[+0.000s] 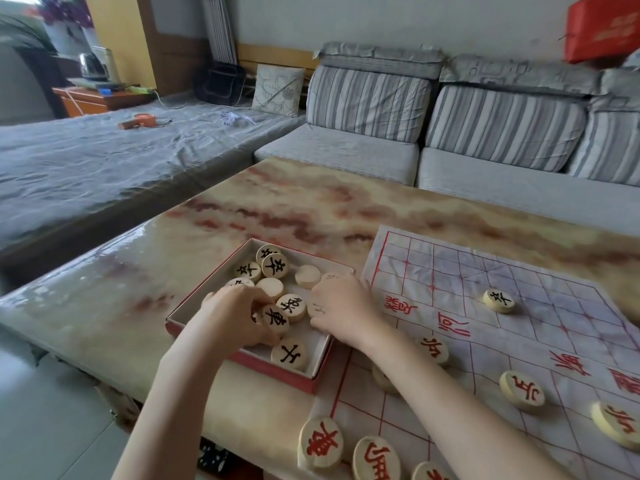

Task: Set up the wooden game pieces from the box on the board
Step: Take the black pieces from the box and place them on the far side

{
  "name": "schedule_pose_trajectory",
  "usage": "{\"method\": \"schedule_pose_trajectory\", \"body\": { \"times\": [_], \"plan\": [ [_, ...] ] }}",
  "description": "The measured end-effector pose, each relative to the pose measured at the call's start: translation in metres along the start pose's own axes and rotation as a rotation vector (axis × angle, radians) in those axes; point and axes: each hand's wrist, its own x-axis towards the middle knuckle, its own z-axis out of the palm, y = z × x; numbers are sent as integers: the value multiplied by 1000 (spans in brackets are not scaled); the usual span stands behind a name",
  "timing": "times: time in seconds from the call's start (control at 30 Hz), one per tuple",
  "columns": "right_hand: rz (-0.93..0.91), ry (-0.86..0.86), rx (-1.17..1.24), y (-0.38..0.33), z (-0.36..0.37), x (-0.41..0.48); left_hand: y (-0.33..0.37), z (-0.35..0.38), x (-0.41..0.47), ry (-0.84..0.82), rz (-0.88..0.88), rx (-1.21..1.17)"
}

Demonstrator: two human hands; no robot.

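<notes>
An open red-edged cardboard box [207, 282] on the table holds several round wooden pieces, most with black characters, some face down. My left hand [235, 313] is inside the box, its fingers curled round a black-lettered piece [275, 319]. My right hand [341, 306] reaches over the box's right wall, fingers curled down on pieces there; a pale piece [316, 308] shows under its fingertips. The thin white board sheet [554, 323] with red grid lines lies to the right. On it stand one black-lettered piece [498, 300] and several red-lettered pieces [522, 389] near me.
The marbled table top [294, 202] extends beyond the box and board. A grey striped sofa [450, 133] runs behind the table, with a covered bed-like surface [104, 161] to the left. The table's near edge lies just under my forearms.
</notes>
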Motion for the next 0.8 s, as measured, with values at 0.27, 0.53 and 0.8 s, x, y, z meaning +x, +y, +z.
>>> {"method": "schedule_pose_trajectory", "body": {
  "times": [0.27,0.53,0.8],
  "plan": [
    [100,182,555,15,-21,-6,24,7,16,316,91,-216],
    [230,206,588,94,-54,-9,107,22,61,248,216,-388],
    [375,275,421,181,-77,25,154,76,132,39,208,-381]
  ]
}}
